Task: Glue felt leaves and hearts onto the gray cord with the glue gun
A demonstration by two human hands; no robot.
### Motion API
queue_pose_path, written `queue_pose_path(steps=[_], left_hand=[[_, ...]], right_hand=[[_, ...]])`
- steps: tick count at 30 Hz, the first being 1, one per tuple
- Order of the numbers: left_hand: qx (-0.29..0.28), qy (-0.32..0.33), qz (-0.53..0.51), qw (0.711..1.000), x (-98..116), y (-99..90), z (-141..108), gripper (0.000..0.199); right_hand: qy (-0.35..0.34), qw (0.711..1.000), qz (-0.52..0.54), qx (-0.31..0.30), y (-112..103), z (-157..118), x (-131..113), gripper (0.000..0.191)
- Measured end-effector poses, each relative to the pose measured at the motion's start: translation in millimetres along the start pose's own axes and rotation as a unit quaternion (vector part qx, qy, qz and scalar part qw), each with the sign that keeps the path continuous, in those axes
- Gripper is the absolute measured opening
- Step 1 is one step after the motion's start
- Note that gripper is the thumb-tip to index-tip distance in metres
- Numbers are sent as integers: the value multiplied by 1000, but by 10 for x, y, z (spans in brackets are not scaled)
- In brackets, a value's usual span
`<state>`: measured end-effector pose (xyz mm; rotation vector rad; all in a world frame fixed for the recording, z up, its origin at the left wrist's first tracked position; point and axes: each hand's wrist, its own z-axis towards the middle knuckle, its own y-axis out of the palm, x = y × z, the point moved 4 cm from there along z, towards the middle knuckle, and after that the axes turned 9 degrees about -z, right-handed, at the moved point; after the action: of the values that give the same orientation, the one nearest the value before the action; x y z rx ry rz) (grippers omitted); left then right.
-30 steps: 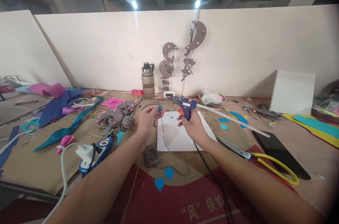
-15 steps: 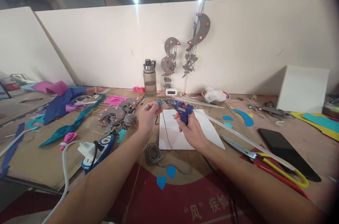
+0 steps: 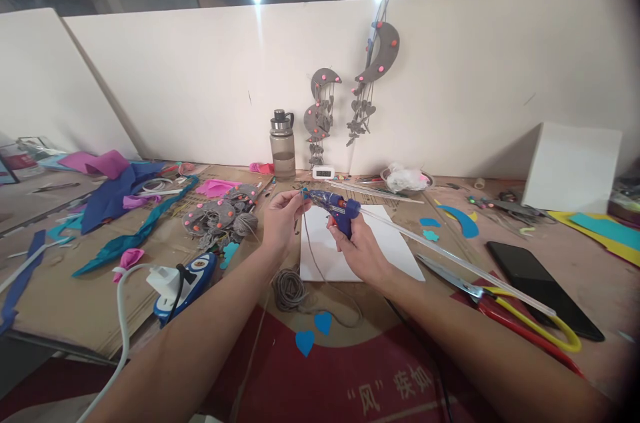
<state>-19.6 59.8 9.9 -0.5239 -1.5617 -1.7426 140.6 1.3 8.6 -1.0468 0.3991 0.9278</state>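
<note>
My right hand (image 3: 361, 248) is wrapped round the handle of a blue hot glue gun (image 3: 340, 209), a long clear glue stick (image 3: 450, 253) trailing from its back. In the fingertips of my left hand (image 3: 283, 213) is a small blue piece (image 3: 305, 192), mostly hidden by the fingers. The gun's nozzle meets that piece or lies just in front of it. Grey yarn (image 3: 313, 249) hangs from my left fingers over a white sheet (image 3: 390, 249) to a coil of yarn (image 3: 290, 289). Two blue hearts (image 3: 305, 343) lie nearer me.
Scissors (image 3: 493, 303) and a black phone (image 3: 545, 289) lie at right. A power strip (image 3: 205, 269) with a white plug sits at left, near a grey felt pile (image 3: 220, 213). Behind stand a water bottle (image 3: 283, 149) and a small clock (image 3: 323, 173); grey moon mobiles (image 3: 385, 53) hang on the board.
The glue gun has moved left in my right hand, bringing its nozzle up to the blue piece. My left hand has stayed nearly in place.
</note>
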Motion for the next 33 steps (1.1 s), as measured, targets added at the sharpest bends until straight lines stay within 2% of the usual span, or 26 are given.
queue_pose_path(steps=[33], left_hand=[[-16, 19, -11, 1000, -6, 11, 4, 20]], right_hand=[[-3, 999, -27, 24, -13, -11, -4, 20]])
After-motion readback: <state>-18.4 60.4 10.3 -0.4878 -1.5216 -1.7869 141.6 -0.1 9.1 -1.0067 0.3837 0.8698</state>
